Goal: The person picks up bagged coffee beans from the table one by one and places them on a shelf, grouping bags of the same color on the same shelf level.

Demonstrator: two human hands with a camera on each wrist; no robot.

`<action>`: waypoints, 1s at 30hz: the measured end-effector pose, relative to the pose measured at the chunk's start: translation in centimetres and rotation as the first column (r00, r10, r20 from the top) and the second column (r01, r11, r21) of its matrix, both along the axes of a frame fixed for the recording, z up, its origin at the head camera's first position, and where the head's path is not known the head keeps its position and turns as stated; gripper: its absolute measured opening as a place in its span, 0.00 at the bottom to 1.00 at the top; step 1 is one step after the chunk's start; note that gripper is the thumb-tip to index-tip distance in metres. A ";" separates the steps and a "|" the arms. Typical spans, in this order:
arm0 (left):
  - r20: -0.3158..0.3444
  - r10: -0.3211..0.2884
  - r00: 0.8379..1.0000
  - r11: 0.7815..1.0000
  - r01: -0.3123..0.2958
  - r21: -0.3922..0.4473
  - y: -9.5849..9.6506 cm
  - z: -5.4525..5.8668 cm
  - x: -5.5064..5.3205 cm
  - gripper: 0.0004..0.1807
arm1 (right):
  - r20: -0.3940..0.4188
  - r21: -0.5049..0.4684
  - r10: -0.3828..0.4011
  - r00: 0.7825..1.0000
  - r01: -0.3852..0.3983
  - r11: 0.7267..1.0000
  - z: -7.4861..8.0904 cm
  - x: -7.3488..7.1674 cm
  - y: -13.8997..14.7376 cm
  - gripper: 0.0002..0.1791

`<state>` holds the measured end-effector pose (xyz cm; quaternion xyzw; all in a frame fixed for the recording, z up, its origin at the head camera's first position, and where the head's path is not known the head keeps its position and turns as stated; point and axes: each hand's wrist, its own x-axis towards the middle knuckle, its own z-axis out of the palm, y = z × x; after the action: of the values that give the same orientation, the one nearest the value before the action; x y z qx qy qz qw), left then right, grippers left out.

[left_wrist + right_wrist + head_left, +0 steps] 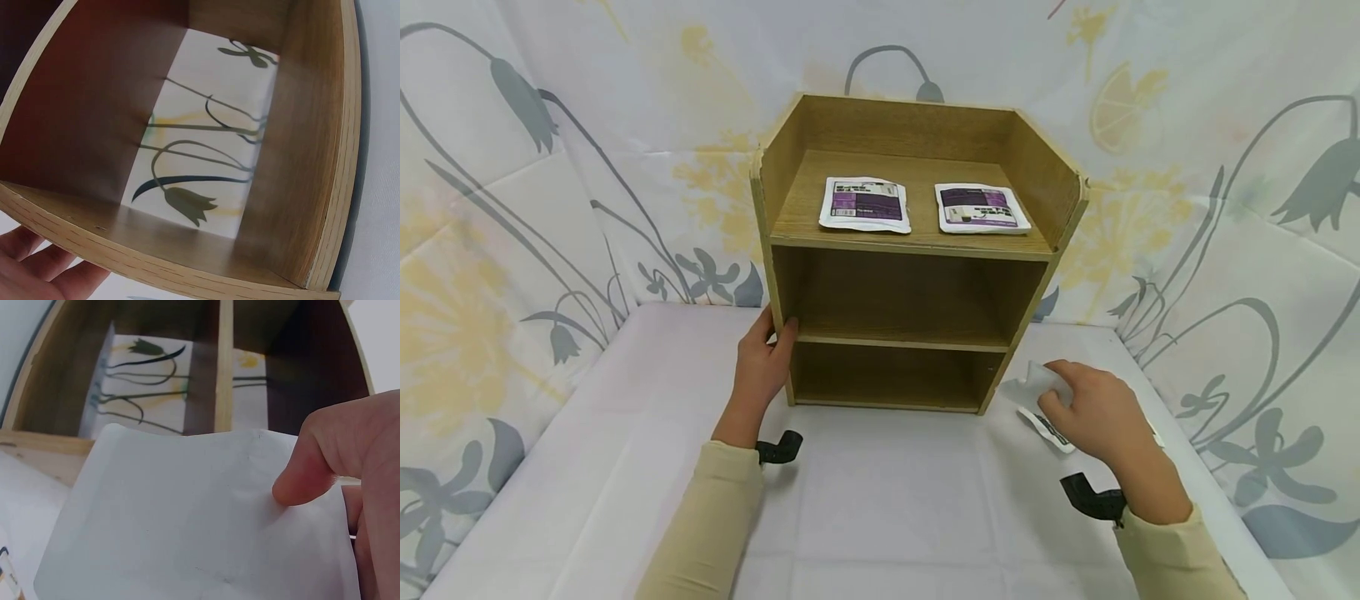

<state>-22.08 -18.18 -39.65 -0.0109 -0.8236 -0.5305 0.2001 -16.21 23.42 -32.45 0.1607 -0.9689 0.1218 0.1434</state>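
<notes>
Right hand lifting a flat white foil sachet beside the small wooden three-tier shelf.

The right hand pinches the sachet, thumb on top, low on the white-covered desk just right of the shelf's base; another packet lies under it. The left hand rests with straight fingers against the shelf's left upright, steadying it. Two purple-labelled white sachets already lie on the top tier, so I judge this a placing step; next comes a lift onto the shelf. Only the right wrist view shows the thumb grip closely.
</notes>
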 end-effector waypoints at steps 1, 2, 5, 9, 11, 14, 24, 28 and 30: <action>0.001 0.000 1.000 1.000 0.000 -0.002 0.0 0.0 0.0 0.32 | 0.003 0.000 0.003 1.000 -0.003 1.000 0.1 0.1 -0.1 0.19; 0.000 0.000 1.000 1.000 0.000 -0.002 0.0 -0.1 0.0 0.32 | 0.002 -0.001 0.005 1.000 -0.005 1.000 0.2 0.2 -0.3 0.18; -0.003 0.000 1.000 1.000 0.000 -0.002 0.0 -0.1 0.0 0.32 | -0.002 -0.005 0.019 1.000 -0.019 1.000 0.3 0.4 -0.8 0.17; -0.009 -0.002 1.000 1.000 0.002 0.001 0.0 -0.1 0.0 0.32 | -0.043 -0.008 0.046 0.998 -0.046 0.999 0.5 0.6 -1.4 0.17; -0.011 -0.002 1.000 1.000 0.002 0.001 0.0 -0.1 0.0 0.32 | -0.066 -0.015 0.064 0.996 -0.065 0.998 0.5 0.7 -1.8 0.17; -0.008 -0.004 1.000 1.000 0.004 0.002 0.0 -0.1 0.0 0.32 | -0.096 -0.029 0.092 0.991 -0.095 0.995 0.6 0.9 -2.3 0.17; -0.003 0.001 1.000 1.000 -0.001 -0.010 0.0 -0.2 -0.1 0.31 | -0.227 -0.085 0.188 0.956 -0.212 0.974 0.5 0.6 -3.9 0.19; 0.002 0.000 1.000 1.000 0.000 -0.011 0.0 -0.1 -0.1 0.31 | -0.309 -0.113 0.209 0.928 -0.254 0.961 0.5 0.5 -4.6 0.19; 0.003 0.000 1.000 1.000 0.000 -0.013 0.1 0.0 -0.1 0.31 | -0.345 -0.128 0.211 0.915 -0.269 0.955 0.6 0.4 -5.0 0.19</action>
<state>-22.21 -18.12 -39.68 -0.0113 -0.8275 -0.5250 0.1989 -15.79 18.43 -31.90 0.2836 -0.8901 0.1938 0.2995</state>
